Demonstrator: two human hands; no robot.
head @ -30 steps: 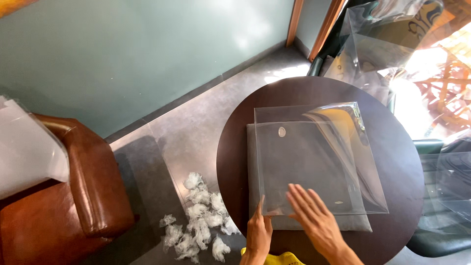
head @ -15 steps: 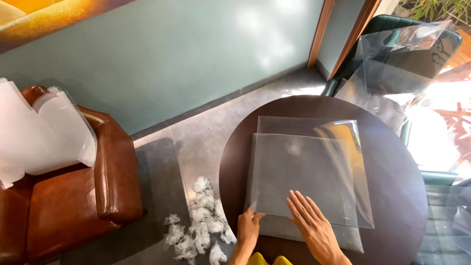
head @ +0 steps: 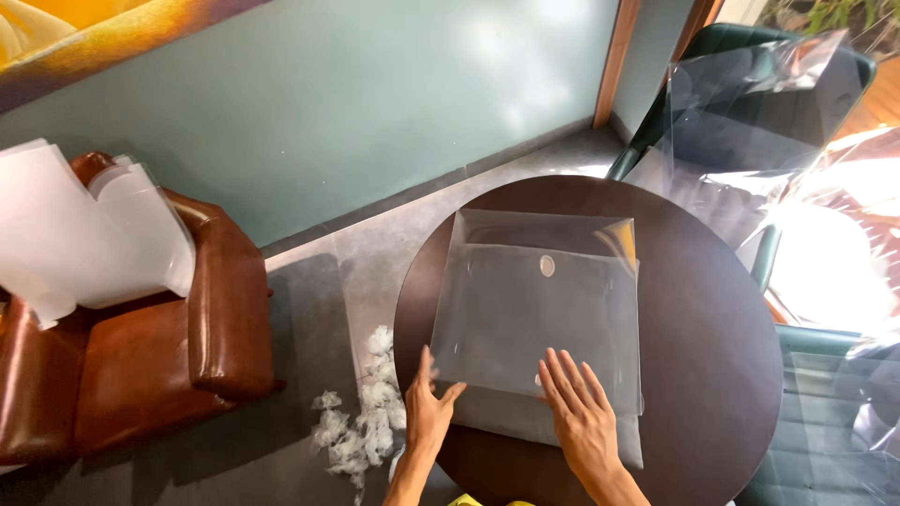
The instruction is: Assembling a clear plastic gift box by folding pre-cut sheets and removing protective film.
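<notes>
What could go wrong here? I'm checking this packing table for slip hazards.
1. The clear plastic sleeves lie stacked loosely on the round dark table; only the left hand and right hand pin the near edge, so the stack may slide or skew.
2. The white scraps on the floor beside the table could be slipped on.

One head-worn camera looks steeply down from close above the round dark table (head: 712, 375), facing the teal wall (head: 375, 103) beyond it; brown armchair (head: 141, 356) left of the table
</notes>
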